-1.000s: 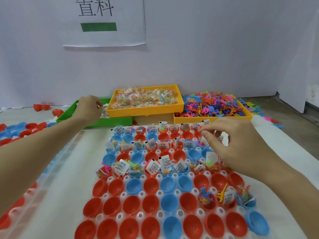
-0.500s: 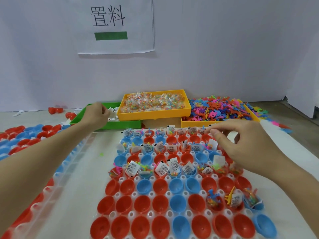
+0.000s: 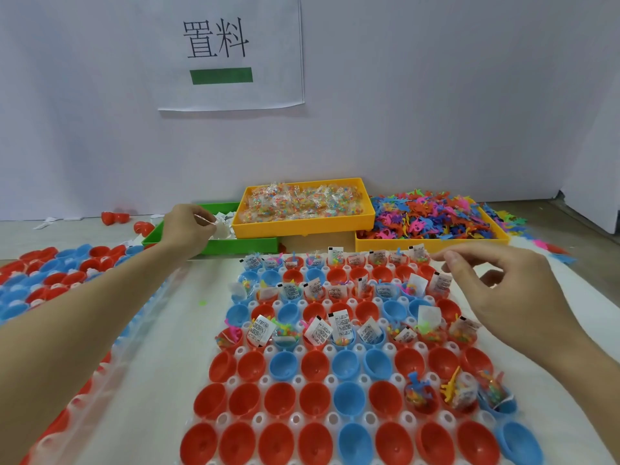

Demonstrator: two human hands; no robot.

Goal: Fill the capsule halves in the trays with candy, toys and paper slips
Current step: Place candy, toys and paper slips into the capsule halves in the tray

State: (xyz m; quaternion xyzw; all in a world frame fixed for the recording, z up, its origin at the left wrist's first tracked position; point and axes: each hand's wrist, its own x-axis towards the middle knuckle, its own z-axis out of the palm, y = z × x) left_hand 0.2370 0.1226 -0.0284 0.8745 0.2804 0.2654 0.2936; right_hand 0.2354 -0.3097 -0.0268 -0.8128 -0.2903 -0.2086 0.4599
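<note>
**Left hand at the slip bin, right hand poised over the tray**

Head view. The left hand [image 3: 188, 229] is stretched far out over the shallow green plastic bin [image 3: 214, 245] at the far left, its fingers [image 3: 204, 220] curled and pinching a white paper slip [image 3: 219, 226] just above the loose slips lying in that bin. The forearm runs from the near left corner diagonally across the counter [image 3: 167, 330]. The right hand [image 3: 503, 297] hovers above the far right part of the clear plastic tray of red and blue capsule halves [image 3: 335, 364], palm down, thumb and forefinger a little apart and holding nothing, the other fingers loosely bent.

In the tray, the far rows and one middle row hold candy, toys and printed slips; three halves at the near right are filled too, while the rest of the near rows are bare cups. Beyond the tray sit a yellow plastic bin of wrapped candy [image 3: 302, 209] and, to its right, a yellow bin heaped with small coloured plastic toys [image 3: 429, 219], some spilled onto the counter. A second tray of red and blue halves [image 3: 50, 276] lies at the left, partly hidden by the left forearm. A white paper sign with a green bar [image 3: 231, 52] hangs on the wall.
</note>
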